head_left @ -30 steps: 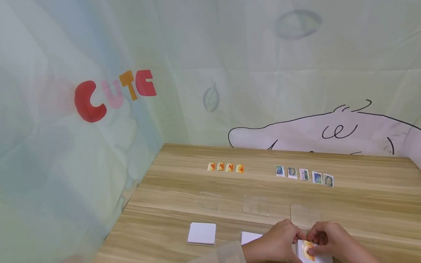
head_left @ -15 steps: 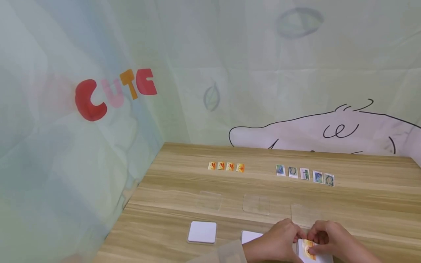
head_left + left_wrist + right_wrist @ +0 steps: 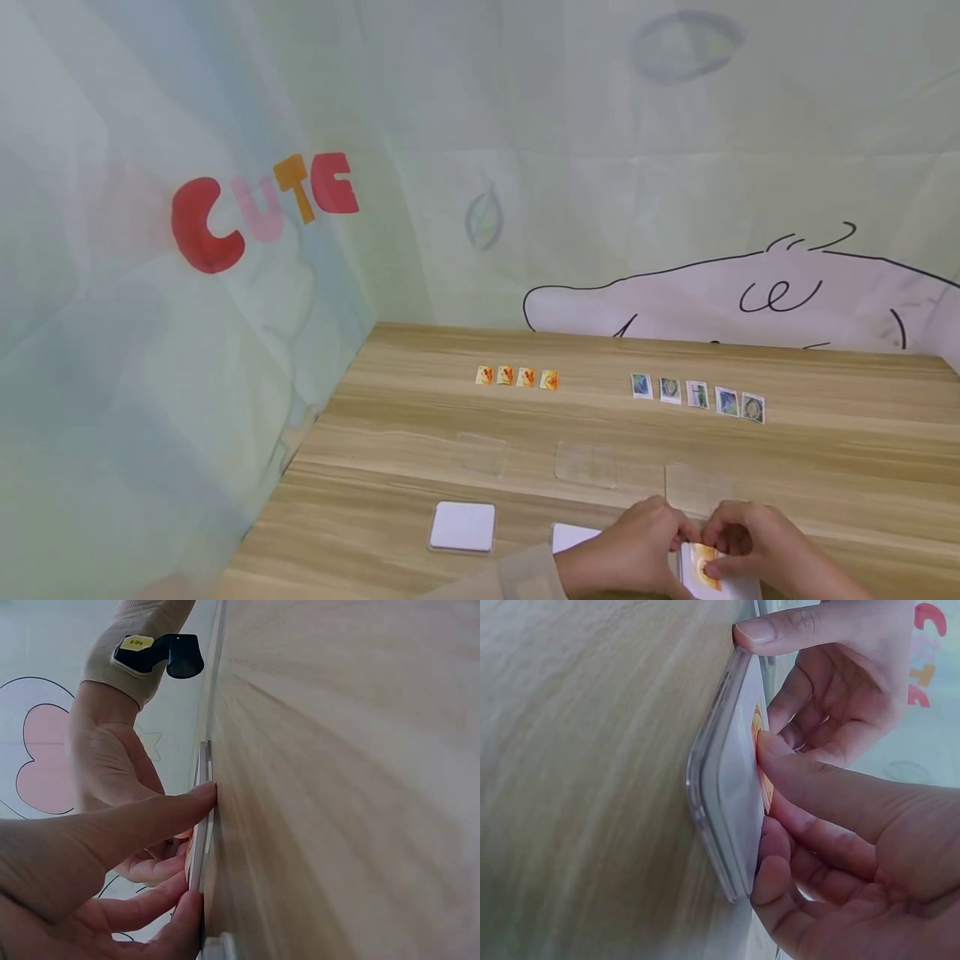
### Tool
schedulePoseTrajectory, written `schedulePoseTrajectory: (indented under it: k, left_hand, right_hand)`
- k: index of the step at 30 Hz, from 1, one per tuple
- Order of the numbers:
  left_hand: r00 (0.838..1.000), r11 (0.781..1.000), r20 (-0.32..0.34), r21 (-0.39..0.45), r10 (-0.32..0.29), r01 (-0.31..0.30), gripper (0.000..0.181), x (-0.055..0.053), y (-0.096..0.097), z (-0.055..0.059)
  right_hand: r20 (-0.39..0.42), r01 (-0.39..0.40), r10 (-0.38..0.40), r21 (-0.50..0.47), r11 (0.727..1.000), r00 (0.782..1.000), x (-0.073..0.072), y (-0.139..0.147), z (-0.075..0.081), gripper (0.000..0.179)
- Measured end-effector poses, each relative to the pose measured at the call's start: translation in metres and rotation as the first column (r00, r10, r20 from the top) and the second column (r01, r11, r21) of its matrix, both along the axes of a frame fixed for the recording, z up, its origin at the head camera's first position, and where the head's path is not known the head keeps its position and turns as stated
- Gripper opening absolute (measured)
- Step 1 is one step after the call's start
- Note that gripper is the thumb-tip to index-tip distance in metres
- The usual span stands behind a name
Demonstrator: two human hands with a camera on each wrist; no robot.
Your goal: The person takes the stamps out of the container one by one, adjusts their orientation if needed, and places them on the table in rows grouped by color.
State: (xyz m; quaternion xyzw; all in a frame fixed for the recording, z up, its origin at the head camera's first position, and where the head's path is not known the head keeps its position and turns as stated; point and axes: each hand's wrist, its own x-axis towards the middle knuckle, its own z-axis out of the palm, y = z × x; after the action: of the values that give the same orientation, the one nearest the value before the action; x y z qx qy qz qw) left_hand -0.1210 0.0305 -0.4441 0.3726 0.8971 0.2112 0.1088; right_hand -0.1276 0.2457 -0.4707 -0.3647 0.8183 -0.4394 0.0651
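Observation:
At the table's near edge, a white card in a clear case (image 3: 738,588) lies beneath both hands. My left hand (image 3: 633,537) holds its edges, thumb along one side and fingertips along the opposite side, as the left wrist view shows. A small orange picture (image 3: 707,557) sits on the white face. With the thumb, my right hand (image 3: 765,542) presses on that picture, while its other fingers curl at the far edge of the case (image 3: 720,802). The hands partly cover the picture and the case.
Two more white cards in cases lie to the left, one whole (image 3: 462,527) and one partly behind the left forearm (image 3: 574,537). Clear squares (image 3: 585,464) lie beyond. Farther back are rows of orange pictures (image 3: 527,377) and blue-green pictures (image 3: 697,394). Printed cloth walls (image 3: 450,167) border the table.
The head view has shifted very slightly. Both hands, the case and the orange picture keep their places.

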Motion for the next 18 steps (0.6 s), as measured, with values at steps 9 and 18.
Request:
schedulePoseTrajectory:
  k: [9, 18]
  left_hand:
    - [1.000, 1.000, -0.026, -0.003, -0.011, 0.010, 0.051, 0.0005, -0.0006, -0.0004]
    - [0.999, 1.000, -0.043, -0.012, -0.010, 0.009, 0.051, 0.0006, -0.0001, 0.0001]
  right_hand:
    - [0.001, -0.014, 0.014, -0.020, 1.000, 1.000, -0.0001, 0.0000, -0.0005, 0.024]
    - [-0.040, -0.041, 0.039, -0.040, 0.998, 0.998, -0.0011, 0.0006, -0.0013, 0.024]
